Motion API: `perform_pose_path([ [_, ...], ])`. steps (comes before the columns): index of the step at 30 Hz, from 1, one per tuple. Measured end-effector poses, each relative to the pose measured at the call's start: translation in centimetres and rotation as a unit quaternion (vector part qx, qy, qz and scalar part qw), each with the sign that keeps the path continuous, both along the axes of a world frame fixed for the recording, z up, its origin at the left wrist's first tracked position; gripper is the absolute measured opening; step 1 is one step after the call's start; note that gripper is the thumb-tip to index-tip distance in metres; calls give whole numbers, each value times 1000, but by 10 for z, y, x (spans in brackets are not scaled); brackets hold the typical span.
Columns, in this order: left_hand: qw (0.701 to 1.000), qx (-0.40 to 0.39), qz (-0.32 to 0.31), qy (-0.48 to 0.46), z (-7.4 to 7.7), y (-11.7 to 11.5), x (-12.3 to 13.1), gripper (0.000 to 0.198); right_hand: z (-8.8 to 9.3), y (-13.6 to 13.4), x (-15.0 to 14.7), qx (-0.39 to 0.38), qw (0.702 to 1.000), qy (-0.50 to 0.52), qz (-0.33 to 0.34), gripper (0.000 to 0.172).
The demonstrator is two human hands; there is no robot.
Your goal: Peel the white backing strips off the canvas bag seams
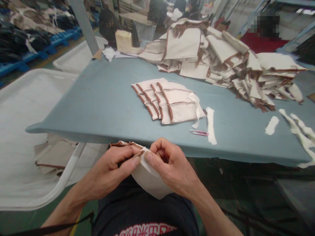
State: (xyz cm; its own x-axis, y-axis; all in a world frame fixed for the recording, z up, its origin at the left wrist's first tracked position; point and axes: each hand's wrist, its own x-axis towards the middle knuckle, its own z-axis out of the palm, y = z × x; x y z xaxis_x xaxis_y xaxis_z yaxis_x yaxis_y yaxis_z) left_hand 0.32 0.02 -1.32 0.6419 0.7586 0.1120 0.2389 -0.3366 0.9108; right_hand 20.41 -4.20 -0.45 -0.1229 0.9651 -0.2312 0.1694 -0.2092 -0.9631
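Partly covered by fingers, a cream fabric piece with brown edging [153, 186] hangs before the dark shirt [145, 216], at the near edge of the bench [98, 98]. The left hand [114, 165] pinches it between thumb and forefinger; the right hand's [173, 165] grip is closed on it just beside, so the exact spot under the fingertips cannot be made out. The shirt's lettering is cut off below. On the bench, overlapping stitched panels [180, 95] hide much of one another, near pink-handled thread snips [200, 133] that meet a white strip [211, 126]. Farther back, individual pieces blur together in a large fabric heap [184, 44]. Leftward, the frame cuts off a white tub [27, 131].
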Motion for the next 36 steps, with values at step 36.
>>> perform_pose_path([
  [36, 999, 6, 48, -5, 10, 4, 23, 24, -49, 27, 14, 225, 969, 4, 101, 45],
])
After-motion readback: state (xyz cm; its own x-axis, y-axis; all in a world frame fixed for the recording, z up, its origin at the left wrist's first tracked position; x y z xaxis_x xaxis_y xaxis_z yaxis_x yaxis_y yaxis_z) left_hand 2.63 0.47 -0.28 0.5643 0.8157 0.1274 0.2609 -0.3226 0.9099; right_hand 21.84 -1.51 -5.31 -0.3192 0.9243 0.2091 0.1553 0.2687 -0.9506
